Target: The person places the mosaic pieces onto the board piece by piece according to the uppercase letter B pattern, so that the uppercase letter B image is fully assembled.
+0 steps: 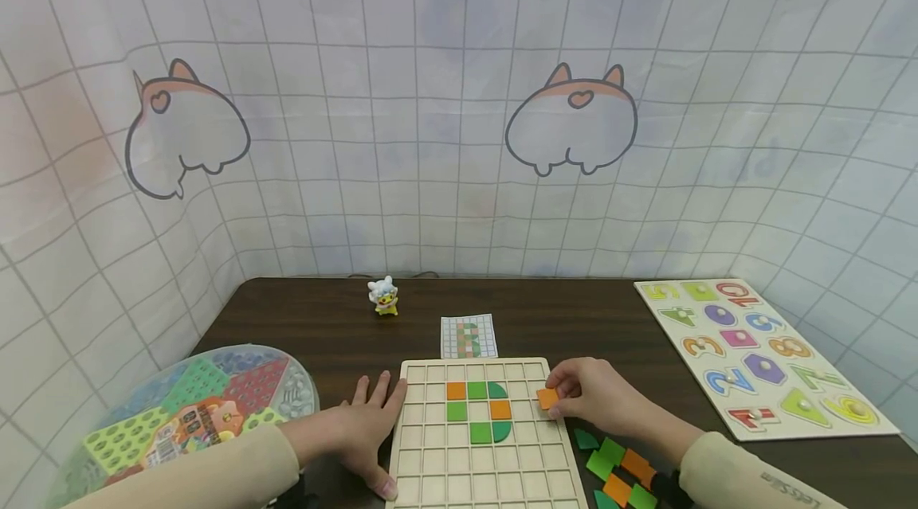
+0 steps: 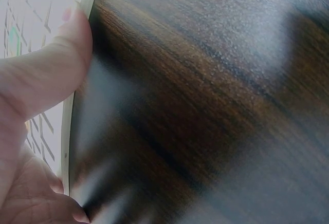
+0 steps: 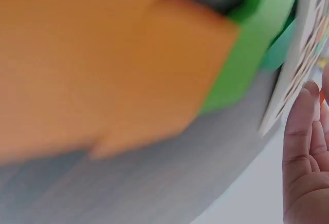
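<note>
The right hand (image 1: 591, 396) pinches an orange square tile (image 1: 547, 398) over the right edge of the wooden grid board (image 1: 423, 461). In the right wrist view that hand (image 3: 308, 157) shows at the right, a sliver of orange between its fingers. The left hand (image 1: 366, 433) rests with spread fingers along the board's left edge, its thumb on the rim; the left wrist view shows the thumb (image 2: 56, 64) against the board's edge. Orange (image 1: 456, 391), light green (image 1: 476, 390) and rounded dark green tiles (image 1: 501, 431) lie in cells near the board's upper middle.
Loose green (image 1: 612, 451) and orange tiles (image 1: 617, 488) lie right of the board, below the right forearm. Behind the board are a pattern card (image 1: 468, 336) and a small figurine (image 1: 384, 296). A number puzzle (image 1: 760, 358) stands at right, a round clear-wrapped item (image 1: 194, 405) at left.
</note>
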{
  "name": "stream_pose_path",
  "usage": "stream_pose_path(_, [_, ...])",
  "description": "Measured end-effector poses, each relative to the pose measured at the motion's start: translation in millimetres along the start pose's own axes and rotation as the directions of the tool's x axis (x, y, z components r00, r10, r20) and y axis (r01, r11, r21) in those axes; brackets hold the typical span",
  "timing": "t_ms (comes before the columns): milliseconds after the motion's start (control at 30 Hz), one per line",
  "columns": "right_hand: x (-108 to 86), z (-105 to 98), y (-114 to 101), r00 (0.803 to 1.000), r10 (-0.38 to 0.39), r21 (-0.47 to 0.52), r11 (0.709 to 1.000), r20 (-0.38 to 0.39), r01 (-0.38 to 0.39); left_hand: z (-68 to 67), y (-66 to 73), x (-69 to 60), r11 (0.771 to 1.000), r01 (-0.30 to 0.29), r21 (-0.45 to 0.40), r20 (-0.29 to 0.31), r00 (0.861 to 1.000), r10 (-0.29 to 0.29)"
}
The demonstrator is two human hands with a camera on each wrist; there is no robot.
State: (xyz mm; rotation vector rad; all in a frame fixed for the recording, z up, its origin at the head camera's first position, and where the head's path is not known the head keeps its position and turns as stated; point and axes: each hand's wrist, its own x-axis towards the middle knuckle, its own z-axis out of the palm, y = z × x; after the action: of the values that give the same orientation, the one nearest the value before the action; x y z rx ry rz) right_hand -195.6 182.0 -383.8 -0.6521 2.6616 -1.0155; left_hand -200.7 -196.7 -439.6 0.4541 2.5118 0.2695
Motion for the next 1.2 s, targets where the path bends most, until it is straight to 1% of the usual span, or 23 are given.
stream_pose_path(100, [3.6,9,-13,1.0,-0.025,0.045,0.999,0.017,0.024,-0.4,1.0,-1.4,1.0,-0.001,-0.001,-0.003,1.0,0.001])
stream_pose_path(167, [6.3,15,-21,0.999,-0.036,0.057,0.998,0.024,0.035,-0.6,1.9,-2.2,1.0,0.001,-0.001,-0.004,1.0,-0.001])
stream_pose_path(333, [13.2,26,-34,0.997,-0.071,0.054,0.996,0.03,0.069,-1.2,3.6,-3.3,1.0,0.009,0.001,-0.004,1.0,-0.009])
stream_pose_path(567, [21.5,40,-47,0.993,-0.107,0.042,0.993,0.038,0.106,-0.7,2.9,-2.7,1.0,0.022,0.0,0.0,1.0,-0.022])
stream_pose_path(967, [26.7,59,-69,0.993,-0.113,0.011,0.994,0.036,0.113,-0.7,2.7,-2.4,1.0,0.014,0.009,-0.003,1.0,-0.014])
stream_pose_path(1200, [29.6,67,-76,0.992,-0.12,0.006,0.993,0.042,0.12,-0.3,2.9,-1.2,1.0,0.012,0.014,-0.005,1.0,-0.012])
